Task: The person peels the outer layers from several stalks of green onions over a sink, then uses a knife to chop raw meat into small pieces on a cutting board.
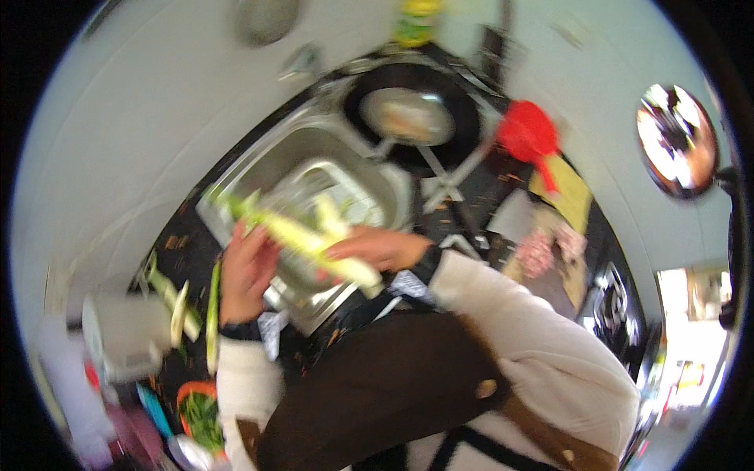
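Both of my hands hold a long, pale green and white vegetable stalk (pixel 300 238) above the near edge of a stainless steel sink (pixel 294 147). My left hand (pixel 247 274) grips it near its leafy green end. My right hand (pixel 380 247) is closed around the paler end. Behind the stalk, a metal basin (pixel 359 182) sits in the sink, and another pale piece (pixel 330 215) shows just above my right fingers. Motion blur hides the fine detail, and whether that piece is separate I cannot tell.
Left of the sink lie more stalks (pixel 171 294) beside a whitish container (pixel 123 335); greens fill an orange-rimmed bowl (pixel 197 385). A wok (pixel 471 118) stands beyond the sink. To the right are a red ladle (pixel 527 129), pinkish meat (pixel 536 253) on a board and a gas hob (pixel 609 303).
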Tool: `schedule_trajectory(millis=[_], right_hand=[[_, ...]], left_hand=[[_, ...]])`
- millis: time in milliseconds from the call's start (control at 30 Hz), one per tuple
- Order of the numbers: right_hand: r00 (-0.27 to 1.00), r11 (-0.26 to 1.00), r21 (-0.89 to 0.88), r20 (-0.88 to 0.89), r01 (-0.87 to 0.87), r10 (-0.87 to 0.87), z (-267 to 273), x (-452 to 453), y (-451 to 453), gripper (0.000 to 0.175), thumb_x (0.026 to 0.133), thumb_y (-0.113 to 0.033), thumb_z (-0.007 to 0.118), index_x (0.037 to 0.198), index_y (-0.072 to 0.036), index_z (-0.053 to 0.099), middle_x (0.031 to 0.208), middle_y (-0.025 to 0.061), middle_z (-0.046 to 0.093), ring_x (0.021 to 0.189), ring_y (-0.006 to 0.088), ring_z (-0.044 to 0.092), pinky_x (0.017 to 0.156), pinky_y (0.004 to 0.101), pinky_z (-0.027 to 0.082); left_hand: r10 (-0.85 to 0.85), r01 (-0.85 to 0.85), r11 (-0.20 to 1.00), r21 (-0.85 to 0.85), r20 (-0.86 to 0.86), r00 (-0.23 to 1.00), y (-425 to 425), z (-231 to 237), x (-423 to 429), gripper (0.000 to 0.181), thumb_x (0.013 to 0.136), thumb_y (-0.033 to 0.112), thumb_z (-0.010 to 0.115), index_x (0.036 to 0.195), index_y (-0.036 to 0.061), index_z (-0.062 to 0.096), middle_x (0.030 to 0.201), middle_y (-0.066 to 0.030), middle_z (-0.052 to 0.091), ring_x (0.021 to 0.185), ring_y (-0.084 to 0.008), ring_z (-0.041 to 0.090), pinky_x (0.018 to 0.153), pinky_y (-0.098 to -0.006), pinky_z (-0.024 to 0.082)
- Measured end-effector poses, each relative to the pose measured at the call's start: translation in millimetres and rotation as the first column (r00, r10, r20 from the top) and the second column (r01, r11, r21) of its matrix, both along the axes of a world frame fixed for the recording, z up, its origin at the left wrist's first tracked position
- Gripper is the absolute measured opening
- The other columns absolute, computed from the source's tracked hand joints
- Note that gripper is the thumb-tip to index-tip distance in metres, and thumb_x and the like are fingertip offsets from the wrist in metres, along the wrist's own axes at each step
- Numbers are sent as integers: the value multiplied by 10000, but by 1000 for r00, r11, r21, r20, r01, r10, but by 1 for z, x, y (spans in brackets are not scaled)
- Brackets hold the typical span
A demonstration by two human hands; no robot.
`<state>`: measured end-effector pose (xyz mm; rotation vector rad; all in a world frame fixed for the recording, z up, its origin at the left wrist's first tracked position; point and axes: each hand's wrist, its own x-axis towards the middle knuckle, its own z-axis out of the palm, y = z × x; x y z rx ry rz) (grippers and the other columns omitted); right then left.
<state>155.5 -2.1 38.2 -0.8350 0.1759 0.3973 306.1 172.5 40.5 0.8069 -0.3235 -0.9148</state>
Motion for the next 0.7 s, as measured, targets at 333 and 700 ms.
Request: schedule_trajectory(millis=[333, 700], right_hand=[[985, 992, 31, 116, 124, -127, 1, -8, 12, 372, 836, -213, 636, 1096, 26, 519, 874, 116, 653, 658, 147, 621, 584, 265, 513], [910, 467, -783, 378, 412, -168, 2, -11, 18, 386, 666, -334, 679, 899, -30, 637, 830, 191, 655, 788, 322, 642, 707, 391, 495]], left_hand=[[33, -28, 993, 116, -44, 998, -5, -1, 14, 186, 895, 8, 517, 1075, 47, 490, 831, -8, 550, 628, -75, 492, 571, -201, 432], [182, -238, 916, 322, 195, 964, -30, 40, -27, 132, 857, 18, 541, 976, 65, 509, 754, 22, 516, 520, -37, 403, 445, -182, 324]])
